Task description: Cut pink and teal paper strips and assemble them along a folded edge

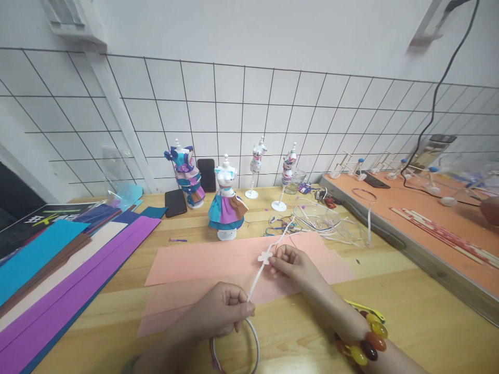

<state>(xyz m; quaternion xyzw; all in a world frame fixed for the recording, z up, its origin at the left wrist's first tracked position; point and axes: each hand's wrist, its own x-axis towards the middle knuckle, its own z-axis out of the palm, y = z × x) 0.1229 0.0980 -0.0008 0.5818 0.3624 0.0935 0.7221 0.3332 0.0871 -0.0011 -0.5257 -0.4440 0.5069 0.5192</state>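
From my head view, my left hand [226, 311] is pinching the near end of a thin white strip [257, 280], fingers closed tight on it, and a white ring [255, 340] is hanging just below that hand, over the surface [409, 311]. My right hand [292, 265] is gripping the same strip farther along, fingertips pressed together beside a small white flower-shaped piece [265, 256] sitting on the strip. The strip is running taut between both hands and trailing on past my right hand toward a tangle of clear and white strips [331, 223].

Under both hands a pink sheet [195, 265] is lying flat, its near edge just beside my left hand. To the left of my left hand, coloured foam sheets [58, 280] are fanning out, well apart from it. Beyond my hands, dressed mini mannequins [227, 202] are standing near the grid wall. To the right of my right hand, bare wood is stretching open up to the raised edge of an orange board [429, 218]. A beaded bracelet [366, 345] is circling my right wrist.
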